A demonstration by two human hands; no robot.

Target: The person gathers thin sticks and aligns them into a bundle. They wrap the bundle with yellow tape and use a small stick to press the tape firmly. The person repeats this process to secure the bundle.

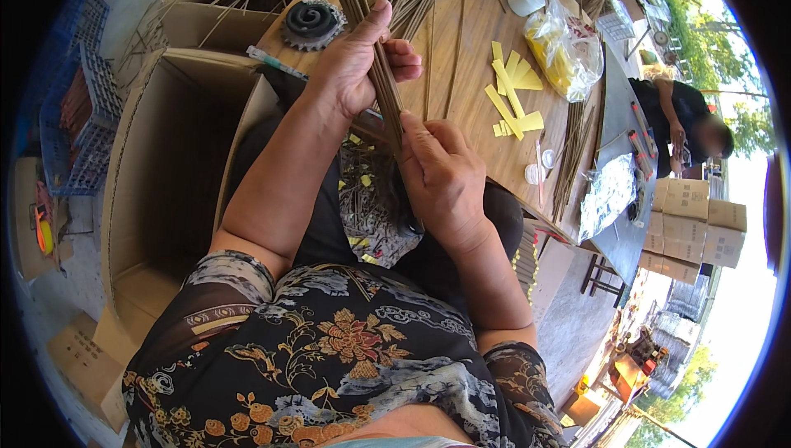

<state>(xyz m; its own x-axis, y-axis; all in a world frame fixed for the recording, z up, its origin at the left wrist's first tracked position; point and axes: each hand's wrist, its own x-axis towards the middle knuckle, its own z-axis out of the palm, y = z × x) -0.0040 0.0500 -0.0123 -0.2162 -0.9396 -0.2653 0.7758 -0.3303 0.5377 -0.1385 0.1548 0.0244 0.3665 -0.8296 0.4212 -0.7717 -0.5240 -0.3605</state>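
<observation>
At the wooden table's (504, 161) near edge, we have a bundle of thin brown sticks (386, 85), left hand (356, 69) curled round its middle, right hand (445, 176) pinching lower down. Step looks like gathering or evening; next move calls for steady grips, we'd judge.

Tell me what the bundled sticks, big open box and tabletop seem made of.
Bundled sticks: perhaps bamboo or wood, judging by their thin, straight, matte brown lengths.
Big open box: apparently corrugated cardboard, dull tan, with a ridged cut edge.
Tabletop: wood or wood veneer, light brown, with visible grain and slight sheen.
</observation>
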